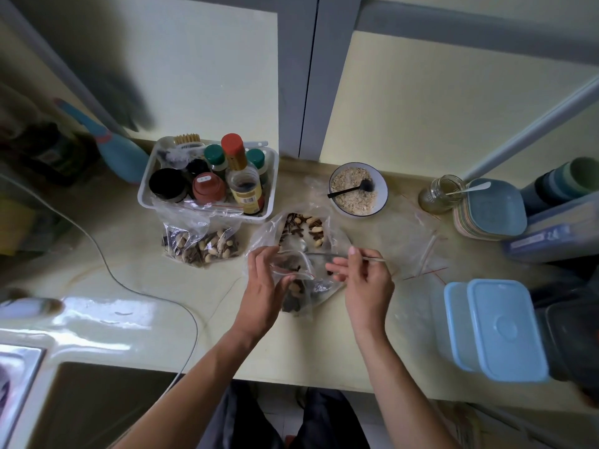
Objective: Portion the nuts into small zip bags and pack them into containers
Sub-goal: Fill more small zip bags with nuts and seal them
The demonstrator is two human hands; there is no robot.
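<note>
A large clear bag of mixed nuts (303,231) lies open on the counter in the middle. My left hand (264,286) holds a small zip bag (296,280) with some nuts in it, its mouth held open over the large bag. My right hand (364,277) pinches the handle of a metal spoon (327,254), whose bowl reaches into the large bag beside the small bag's mouth. Filled small zip bags (202,244) lie to the left. Two light blue lidded containers (496,328) stand at the right.
A white basket of bottles and jars (146,202) stands behind the filled bags. A bowl of crumbs with a black spoon (358,189), a glass jar (440,192), stacked plates (492,209) and empty zip bags (418,247) sit at the back right. A sink (19,367) and a cable (136,290) are at left.
</note>
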